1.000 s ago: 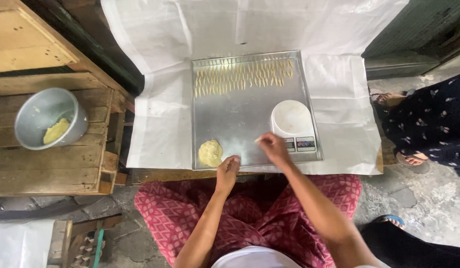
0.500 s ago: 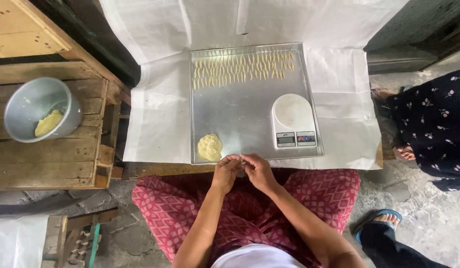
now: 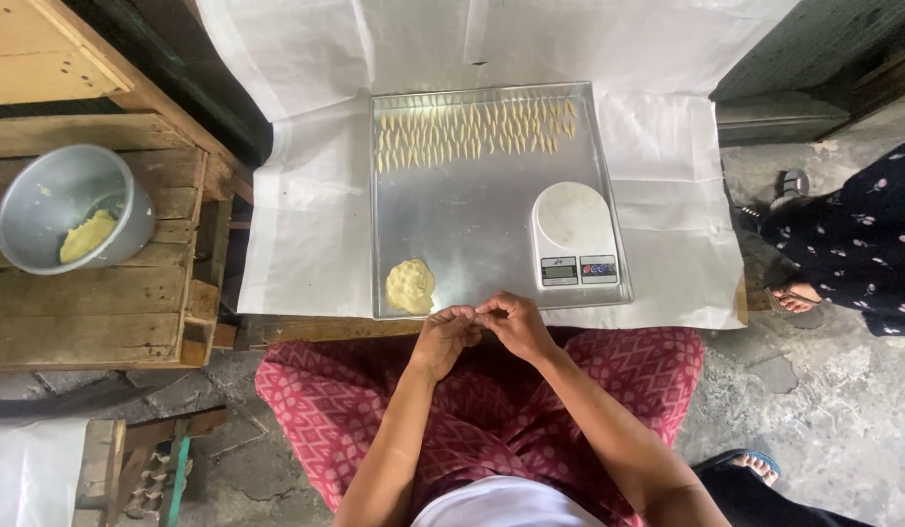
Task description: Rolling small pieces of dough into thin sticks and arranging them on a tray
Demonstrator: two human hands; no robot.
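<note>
My left hand point(image 3: 443, 334) and my right hand point(image 3: 513, 322) meet fingertip to fingertip just below the near edge of a metal baking tray point(image 3: 472, 229). A tiny piece of dough seems pinched between them, mostly hidden by the fingers. A yellow lump of dough point(image 3: 411, 285) lies on the tray's near left corner, just above my left hand. Rows of several thin shaped dough pieces point(image 3: 472, 129) line the tray's far edge. A white kitchen scale point(image 3: 573, 234) sits on the tray's right side.
White paper point(image 3: 306, 224) covers the low surface under the tray. A metal bowl point(image 3: 67, 208) with some dough rests on a wooden crate point(image 3: 91, 312) at left. Another person in dark patterned clothing point(image 3: 853, 239), feet in sandals, sits at right. My lap is covered in red patterned cloth point(image 3: 609, 376).
My right hand came back from the tray near the scale and joined my left hand at the tray's near edge. Both hands now work together with fingertips touching.
</note>
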